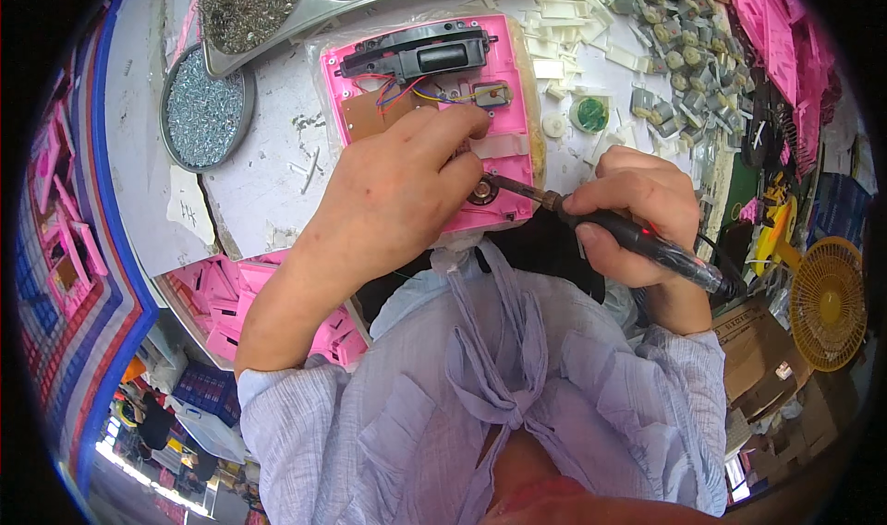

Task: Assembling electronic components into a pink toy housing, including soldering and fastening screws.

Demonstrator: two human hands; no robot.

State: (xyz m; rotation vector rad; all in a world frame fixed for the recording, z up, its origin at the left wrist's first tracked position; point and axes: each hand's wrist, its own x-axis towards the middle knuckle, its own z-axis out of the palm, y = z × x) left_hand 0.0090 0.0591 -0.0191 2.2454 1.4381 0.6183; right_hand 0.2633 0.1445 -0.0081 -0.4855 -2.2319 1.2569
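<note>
A pink plastic housing (508, 72) lies open on the white bench, with a black part (420, 52) across its top, a brown circuit board (370, 114), coloured wires and a small motor (492, 94) inside. My left hand (397, 188) presses down on the housing's lower half, fingers over the board. My right hand (637, 216) grips a black soldering iron (647, 241) like a pen. Its metal tip (513, 188) touches a round silver part (482, 193) near the housing's lower edge, right beside my left fingers.
A round tin of small screws (205, 109) and a metal tray of tiny parts (254, 8) sit at the upper left. White plastic pieces (564, 36) and grey motors (674, 59) crowd the upper right. More pink housings (217, 299) lie stacked below the bench. A yellow fan (827, 303) stands at right.
</note>
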